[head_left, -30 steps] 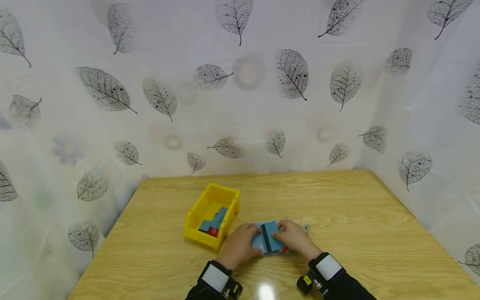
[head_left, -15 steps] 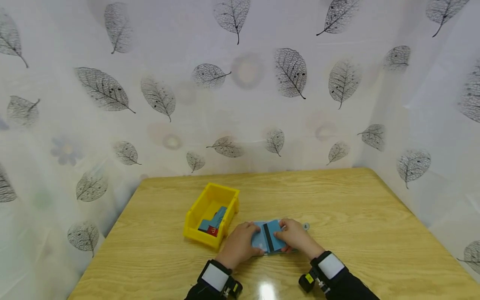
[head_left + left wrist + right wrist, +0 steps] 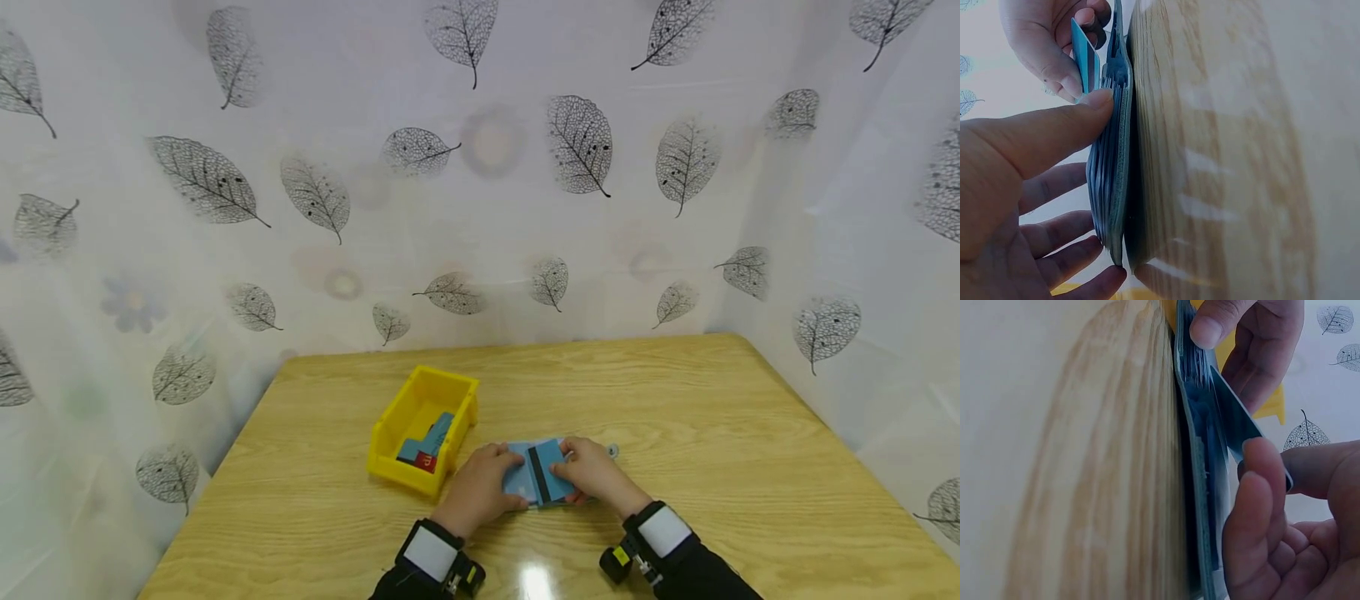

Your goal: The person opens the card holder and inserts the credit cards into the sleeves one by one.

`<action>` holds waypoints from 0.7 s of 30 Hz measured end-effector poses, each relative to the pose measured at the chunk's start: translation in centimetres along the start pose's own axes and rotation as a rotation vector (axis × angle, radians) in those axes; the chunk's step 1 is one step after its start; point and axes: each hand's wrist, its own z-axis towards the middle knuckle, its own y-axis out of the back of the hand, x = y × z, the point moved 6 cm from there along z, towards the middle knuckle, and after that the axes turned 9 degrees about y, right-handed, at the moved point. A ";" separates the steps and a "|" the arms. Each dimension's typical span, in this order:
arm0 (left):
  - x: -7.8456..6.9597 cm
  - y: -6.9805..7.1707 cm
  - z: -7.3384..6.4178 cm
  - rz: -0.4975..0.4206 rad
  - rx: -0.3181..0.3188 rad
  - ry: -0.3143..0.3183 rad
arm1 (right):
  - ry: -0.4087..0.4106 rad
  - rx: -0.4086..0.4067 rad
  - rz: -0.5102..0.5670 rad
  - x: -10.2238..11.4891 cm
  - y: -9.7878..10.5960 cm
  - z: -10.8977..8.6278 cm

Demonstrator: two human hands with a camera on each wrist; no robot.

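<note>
A light blue card holder (image 3: 517,481) lies open on the table, its stack of sleeves showing edge-on in the left wrist view (image 3: 1105,181). My left hand (image 3: 480,487) holds it at the left, thumb on the near edge and fingers toward the far edge. Between thumb and fingers, my right hand (image 3: 598,477) pinches a blue card (image 3: 553,467) with a black stripe. The card lies slantwise over the holder; in the right wrist view the card (image 3: 1238,419) tilts with its left end against the sleeves. Whether that end is inside a sleeve, I cannot tell.
Left of the hands stands a yellow bin (image 3: 382,433) with several cards (image 3: 433,440) in it, blue-grey and red. A snap tab (image 3: 613,451) sticks out past the holder's right side. A leaf-print curtain (image 3: 495,217) hangs behind the wooden table (image 3: 675,400).
The blue card and my right hand have shifted slightly to the right. My left hand stays in place on the card holder.
</note>
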 end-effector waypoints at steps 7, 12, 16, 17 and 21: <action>-0.2 0.0 -0.3 0.008 0.015 0.009 | -0.003 -0.014 -0.036 0.2 -0.2 0.0; -0.2 0.0 -0.5 0.028 0.003 -0.007 | 0.019 0.001 -0.033 0.3 -0.7 0.0; -0.2 0.1 -0.4 0.052 0.002 -0.002 | 0.049 0.023 -0.015 0.6 -0.8 0.2; -0.2 0.1 -0.4 0.056 0.004 0.002 | 0.055 0.028 -0.007 0.6 -0.8 0.3; -0.2 0.0 -0.2 0.067 0.018 0.013 | 0.061 0.024 0.023 0.5 -0.3 0.3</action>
